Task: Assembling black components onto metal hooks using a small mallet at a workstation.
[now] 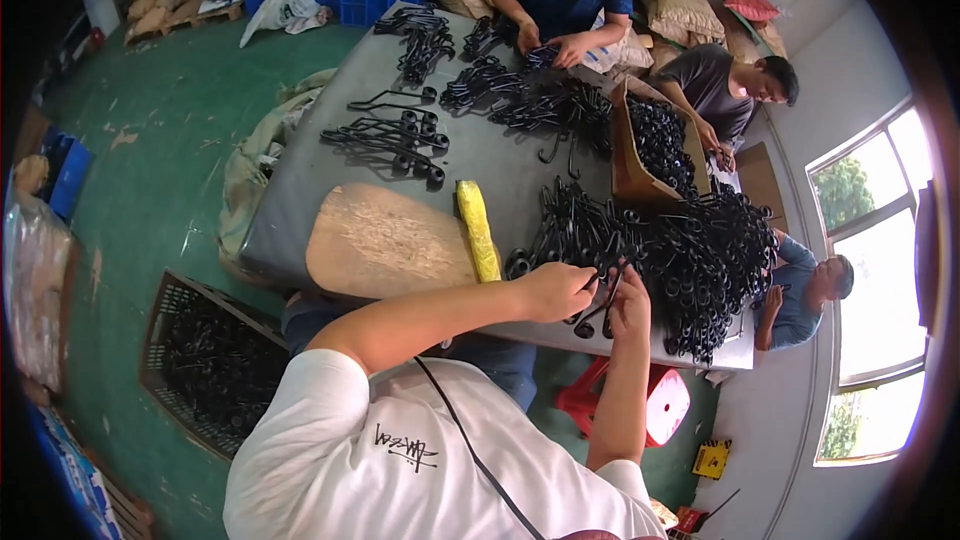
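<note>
Both my hands are at the near edge of the grey table (275,210). In my right hand (630,306) a black metal torsion spring (607,302) is pinched between the fingers, its bent arm pointing down and left. My left hand (556,292) is closed close beside it, its fingertips on a dark spring part; whether this is the same spring I cannot tell. Just beyond my hands lies a big tangled pile of black springs (700,260). Several springs (395,140) lie side by side at the far left of a worn wooden board (385,240).
A yellow wrapped roll (477,230) lies against the board. An open cardboard box (640,165) of small black parts stands on the table. Three people work around it. A dark crate (215,365) of black parts sits on the green floor, and a red stool (585,400) stands right of me.
</note>
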A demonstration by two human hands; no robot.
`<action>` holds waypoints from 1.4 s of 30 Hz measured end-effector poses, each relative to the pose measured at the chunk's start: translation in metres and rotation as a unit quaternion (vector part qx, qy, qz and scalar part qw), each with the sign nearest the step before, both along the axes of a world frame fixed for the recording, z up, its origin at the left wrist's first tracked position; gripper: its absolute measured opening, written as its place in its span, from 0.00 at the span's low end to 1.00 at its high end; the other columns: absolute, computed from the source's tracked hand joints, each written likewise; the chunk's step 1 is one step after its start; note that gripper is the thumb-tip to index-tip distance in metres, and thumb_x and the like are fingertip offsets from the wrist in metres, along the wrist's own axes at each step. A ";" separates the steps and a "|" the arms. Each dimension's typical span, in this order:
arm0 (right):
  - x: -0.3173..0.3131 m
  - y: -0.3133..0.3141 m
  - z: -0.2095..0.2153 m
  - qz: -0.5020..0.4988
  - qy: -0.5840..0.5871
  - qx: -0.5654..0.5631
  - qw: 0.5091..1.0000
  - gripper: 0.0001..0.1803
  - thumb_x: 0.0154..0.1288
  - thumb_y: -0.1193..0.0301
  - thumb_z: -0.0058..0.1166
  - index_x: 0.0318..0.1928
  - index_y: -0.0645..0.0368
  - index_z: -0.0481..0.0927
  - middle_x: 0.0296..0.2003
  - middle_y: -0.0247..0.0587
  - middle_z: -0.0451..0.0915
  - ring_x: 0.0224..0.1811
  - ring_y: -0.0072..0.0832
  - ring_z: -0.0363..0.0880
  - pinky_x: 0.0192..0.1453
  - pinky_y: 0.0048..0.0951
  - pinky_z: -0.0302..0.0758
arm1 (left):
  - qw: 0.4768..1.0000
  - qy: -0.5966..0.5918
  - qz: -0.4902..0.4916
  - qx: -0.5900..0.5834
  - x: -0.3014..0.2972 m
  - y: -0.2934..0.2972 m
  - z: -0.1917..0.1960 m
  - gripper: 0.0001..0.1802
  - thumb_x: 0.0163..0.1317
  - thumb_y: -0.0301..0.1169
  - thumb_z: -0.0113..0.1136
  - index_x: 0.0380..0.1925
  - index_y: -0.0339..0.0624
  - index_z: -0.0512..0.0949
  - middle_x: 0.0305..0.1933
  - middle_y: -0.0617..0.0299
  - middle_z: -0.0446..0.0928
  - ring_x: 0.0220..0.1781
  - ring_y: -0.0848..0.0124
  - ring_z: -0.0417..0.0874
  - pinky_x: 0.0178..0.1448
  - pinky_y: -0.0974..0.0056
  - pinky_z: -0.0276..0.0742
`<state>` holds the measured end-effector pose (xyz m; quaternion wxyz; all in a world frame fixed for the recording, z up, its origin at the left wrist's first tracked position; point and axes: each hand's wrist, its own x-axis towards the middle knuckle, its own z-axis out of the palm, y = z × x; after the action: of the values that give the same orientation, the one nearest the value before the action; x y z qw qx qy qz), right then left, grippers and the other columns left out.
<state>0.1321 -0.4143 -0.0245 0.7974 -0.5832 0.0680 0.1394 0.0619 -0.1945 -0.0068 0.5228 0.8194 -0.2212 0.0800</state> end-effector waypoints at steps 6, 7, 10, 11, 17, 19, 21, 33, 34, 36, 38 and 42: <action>0.051 0.037 0.029 -0.056 -0.130 -0.098 0.985 0.28 0.63 0.84 0.48 0.66 0.64 0.70 0.45 0.34 0.76 0.36 0.18 0.72 0.38 0.16 0.69 | 0.970 0.206 -0.071 -0.106 -0.046 0.059 0.054 0.26 0.65 0.29 0.45 0.64 0.46 0.73 0.31 0.56 0.81 0.32 0.68 0.83 0.41 0.62 0.78; 0.064 0.038 0.028 -0.044 -0.155 -0.140 0.977 0.26 0.64 0.82 0.49 0.64 0.66 0.72 0.46 0.36 0.77 0.37 0.22 0.73 0.42 0.22 0.71 | 0.958 0.221 -0.071 -0.170 -0.053 0.069 0.046 0.28 0.66 0.29 0.44 0.68 0.48 0.70 0.30 0.64 0.79 0.30 0.79 0.78 0.37 0.71 0.74; 0.062 0.053 0.027 -0.195 -0.516 -0.666 0.502 0.22 0.63 0.77 0.53 0.59 0.64 0.76 0.50 0.46 0.81 0.47 0.38 0.78 0.55 0.37 0.72 | 0.899 0.322 -0.045 -0.294 -0.073 0.105 0.034 0.27 0.69 0.30 0.42 0.68 0.46 0.71 0.29 0.66 0.77 0.30 0.79 0.76 0.35 0.73 0.72; 0.050 0.064 0.035 -0.194 -0.520 -0.660 0.507 0.22 0.63 0.77 0.53 0.59 0.64 0.76 0.50 0.46 0.81 0.47 0.38 0.78 0.55 0.37 0.72 | 0.880 0.342 -0.026 -0.328 -0.080 0.116 0.035 0.27 0.70 0.31 0.42 0.69 0.45 0.69 0.30 0.67 0.77 0.30 0.80 0.75 0.35 0.73 0.71; -0.085 0.170 0.002 0.211 -0.435 -0.567 0.667 0.28 0.63 0.61 0.59 0.62 0.54 0.74 0.41 0.48 0.76 0.44 0.47 0.78 0.48 0.46 0.75 | 0.907 0.288 0.039 -0.304 -0.099 0.172 0.035 0.30 0.68 0.33 0.46 0.71 0.43 0.66 0.30 0.67 0.77 0.31 0.81 0.75 0.34 0.75 0.70; -0.088 0.187 -0.025 0.206 -0.414 -0.628 0.626 0.36 0.62 0.56 0.60 0.67 0.56 0.68 0.45 0.47 0.74 0.47 0.44 0.77 0.49 0.46 0.74 | 0.910 0.270 0.081 -0.304 -0.100 0.180 0.034 0.29 0.65 0.33 0.49 0.67 0.42 0.70 0.29 0.68 0.77 0.30 0.82 0.74 0.33 0.76 0.68; -0.080 0.197 -0.031 0.180 -0.396 -0.658 0.615 0.39 0.61 0.55 0.60 0.69 0.58 0.65 0.46 0.46 0.73 0.48 0.43 0.77 0.50 0.46 0.74 | 0.913 0.276 0.092 -0.287 -0.094 0.189 0.023 0.28 0.65 0.33 0.49 0.65 0.41 0.71 0.29 0.68 0.77 0.30 0.82 0.74 0.33 0.76 0.68; -0.101 0.135 -0.020 0.228 0.162 0.032 0.960 0.18 0.72 0.62 0.47 0.51 0.64 0.77 0.38 0.42 0.79 0.35 0.31 0.79 0.41 0.32 0.78 | 0.904 0.294 0.167 -0.261 -0.074 0.207 0.005 0.26 0.73 0.53 0.47 0.46 0.43 0.82 0.23 0.71 0.72 0.26 0.83 0.69 0.29 0.74 0.61; -0.108 0.130 -0.024 0.216 0.218 0.119 0.944 0.19 0.73 0.60 0.47 0.50 0.63 0.77 0.38 0.41 0.79 0.33 0.30 0.79 0.40 0.30 0.77 | 0.908 0.300 0.154 -0.250 -0.072 0.209 0.006 0.27 0.74 0.54 0.46 0.47 0.43 0.82 0.23 0.71 0.72 0.26 0.83 0.68 0.30 0.74 0.61; -0.117 0.129 -0.029 0.218 0.261 0.181 0.923 0.17 0.72 0.61 0.50 0.51 0.62 0.74 0.36 0.40 0.78 0.30 0.28 0.77 0.37 0.26 0.76 | 0.909 0.315 0.146 -0.231 -0.069 0.214 0.006 0.26 0.74 0.53 0.47 0.48 0.42 0.81 0.24 0.70 0.73 0.27 0.82 0.71 0.31 0.74 0.62; -0.120 0.132 -0.033 0.277 0.101 -0.027 0.955 0.18 0.71 0.64 0.53 0.54 0.61 0.71 0.36 0.40 0.78 0.30 0.28 0.77 0.36 0.24 0.75 | 0.923 0.263 0.219 -0.176 -0.064 0.216 0.005 0.23 0.73 0.51 0.50 0.47 0.42 0.80 0.26 0.70 0.74 0.29 0.81 0.73 0.31 0.73 0.64; -0.132 0.152 0.029 0.289 -0.080 -0.268 0.915 0.33 0.71 0.73 0.52 0.73 0.61 0.57 0.47 0.45 0.79 0.39 0.29 0.81 0.45 0.27 0.78 | 0.939 0.165 0.291 -0.082 -0.059 0.222 0.007 0.17 0.74 0.45 0.51 0.44 0.43 0.77 0.28 0.68 0.77 0.30 0.79 0.76 0.33 0.69 0.70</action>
<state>-0.0001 -0.2622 0.0048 0.5385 -0.7786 -0.1329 0.2934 0.0033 0.0274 0.0002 0.5717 0.8036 0.1234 0.1101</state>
